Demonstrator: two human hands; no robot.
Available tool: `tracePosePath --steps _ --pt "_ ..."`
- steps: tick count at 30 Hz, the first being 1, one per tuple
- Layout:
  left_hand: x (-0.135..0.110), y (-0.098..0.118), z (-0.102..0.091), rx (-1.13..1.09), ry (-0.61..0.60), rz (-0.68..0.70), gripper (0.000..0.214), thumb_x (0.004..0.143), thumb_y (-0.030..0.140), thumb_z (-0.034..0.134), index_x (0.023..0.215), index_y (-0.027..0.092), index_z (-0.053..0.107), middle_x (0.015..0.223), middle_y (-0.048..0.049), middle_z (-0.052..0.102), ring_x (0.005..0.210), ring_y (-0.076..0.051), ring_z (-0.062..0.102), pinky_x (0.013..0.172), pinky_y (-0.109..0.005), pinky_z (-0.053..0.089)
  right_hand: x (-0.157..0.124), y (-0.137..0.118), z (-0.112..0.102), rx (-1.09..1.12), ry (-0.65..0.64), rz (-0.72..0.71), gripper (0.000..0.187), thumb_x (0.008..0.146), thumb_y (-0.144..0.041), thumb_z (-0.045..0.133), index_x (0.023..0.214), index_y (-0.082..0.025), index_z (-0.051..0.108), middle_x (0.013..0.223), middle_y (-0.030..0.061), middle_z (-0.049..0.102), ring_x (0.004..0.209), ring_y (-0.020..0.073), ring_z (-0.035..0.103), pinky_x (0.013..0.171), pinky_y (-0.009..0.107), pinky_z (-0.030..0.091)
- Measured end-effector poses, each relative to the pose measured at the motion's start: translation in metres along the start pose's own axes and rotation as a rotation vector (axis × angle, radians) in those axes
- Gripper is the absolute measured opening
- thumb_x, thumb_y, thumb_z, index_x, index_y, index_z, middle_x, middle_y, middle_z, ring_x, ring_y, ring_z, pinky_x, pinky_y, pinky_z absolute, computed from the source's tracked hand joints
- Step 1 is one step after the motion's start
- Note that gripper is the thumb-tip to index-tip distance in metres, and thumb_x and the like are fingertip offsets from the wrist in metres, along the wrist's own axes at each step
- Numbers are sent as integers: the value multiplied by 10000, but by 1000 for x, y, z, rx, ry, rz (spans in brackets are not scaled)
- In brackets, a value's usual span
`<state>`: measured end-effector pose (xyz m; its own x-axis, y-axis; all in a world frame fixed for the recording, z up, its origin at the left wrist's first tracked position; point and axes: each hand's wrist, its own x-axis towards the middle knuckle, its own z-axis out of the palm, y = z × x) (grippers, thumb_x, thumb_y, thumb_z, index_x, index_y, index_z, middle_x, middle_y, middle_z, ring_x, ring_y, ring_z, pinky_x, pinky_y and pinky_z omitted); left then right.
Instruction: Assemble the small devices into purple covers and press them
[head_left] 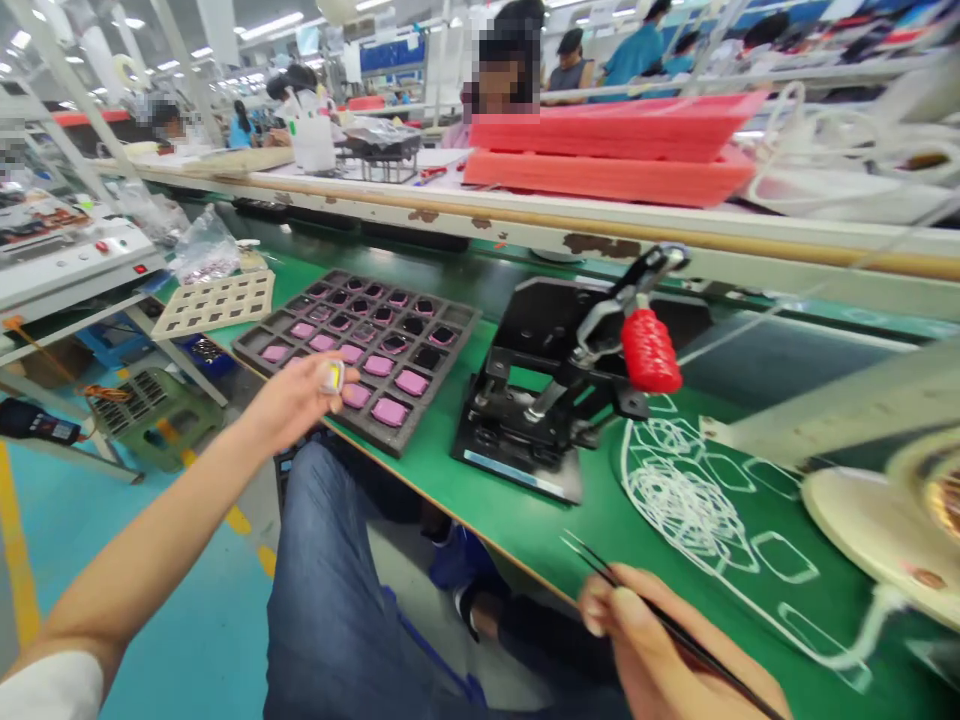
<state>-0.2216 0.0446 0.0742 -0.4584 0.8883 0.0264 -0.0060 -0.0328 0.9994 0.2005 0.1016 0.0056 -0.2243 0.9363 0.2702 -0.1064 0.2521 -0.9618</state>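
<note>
My left hand (pixel 296 398) reaches toward the near edge of a dark compartment tray (pixel 360 345) and pinches a small pale part (pixel 333 376) between thumb and fingers. The tray holds several pink pieces in its pockets. My right hand (pixel 660 640) is low at the front edge of the green table (pixel 525 510), closed on thin black tweezers (pixel 600 565) whose tips point up and left. A black toggle press (pixel 555 390) with a red handle (pixel 649 350) stands between the two hands.
A pile of thin white strips (pixel 686 495) lies right of the press. A beige grid tray (pixel 217 302) and a plastic bag (pixel 204 250) sit at far left. Red foam trays (pixel 615 150) rest on the raised shelf, with other workers behind it. A white lamp base (pixel 877 525) is at right.
</note>
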Motion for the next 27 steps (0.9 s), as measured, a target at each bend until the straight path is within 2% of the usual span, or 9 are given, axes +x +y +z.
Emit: tracePosePath --steps 2,4,6,8,10,13,22,25,27 --pt "-44 -21 52 -205 -169 -124 519 946 408 798 1358 156 609 1181 -192 758 793 -229 742 571 -299 567 -5 -9 24 -20 -90 -106 106 981 -303 807 1073 -299 860 1063 95 767 809 257 769 670 375 680" --pt "-83 -34 96 -222 -255 -220 506 974 458 764 1342 146 608 1140 -180 762 721 -199 723 517 -274 543 -9 -13 41 -78 -164 -231 187 997 -192 773 1140 -286 849 1225 107 751 1018 280 775 848 404 692" --pt "-109 -39 127 -186 -306 -278 503 999 489 725 1334 131 611 964 -121 767 655 -169 691 527 -262 543 -13 -12 52 -117 -220 -367 350 992 -69 732 1262 -281 804 1279 98 748 1180 299 736 1023 482 647" --pt "-123 -38 146 -136 -335 -313 517 1012 510 697 1345 123 616 804 -56 732 603 -144 655 554 -251 541 -18 -10 56 -128 -254 -469 471 971 17 709 1354 -253 750 1286 95 753 1254 312 706 1109 542 599" --pt "-129 -36 155 -79 -349 -327 533 1014 528 680 1364 129 626 778 -34 713 594 -133 640 575 -247 537 -22 -7 55 -130 -259 -493 504 957 48 706 1384 -219 726 1305 103 748 1282 321 693 1130 556 587" --pt "-132 -35 162 -1 -351 -318 515 1022 519 654 1382 150 640 862 -44 724 624 -132 637 598 -253 540 -27 -2 50 -132 -249 -461 476 954 53 712 1352 -205 740 1322 104 741 1283 324 694 1116 537 603" --pt "-137 -39 171 142 -335 -296 433 1051 397 580 1411 166 648 771 -9 691 603 -129 602 612 -257 524 -26 4 45 -133 -258 -448 470 954 58 713 1335 -214 751 1316 91 746 1267 307 706 1111 492 612" --pt "-135 -40 171 127 -327 -287 417 1048 396 595 1388 163 658 794 -16 700 612 -127 613 627 -259 541 -27 6 44 -159 -282 -467 490 961 55 705 1364 -220 739 1356 98 728 1295 317 689 1110 506 613" --pt "-134 -42 172 27 -331 -314 461 1026 430 646 1390 147 648 838 -36 714 644 -144 649 620 -271 567 -28 11 42 -180 -304 -500 512 961 59 696 1385 -227 730 1390 105 709 1325 331 669 1109 529 612"
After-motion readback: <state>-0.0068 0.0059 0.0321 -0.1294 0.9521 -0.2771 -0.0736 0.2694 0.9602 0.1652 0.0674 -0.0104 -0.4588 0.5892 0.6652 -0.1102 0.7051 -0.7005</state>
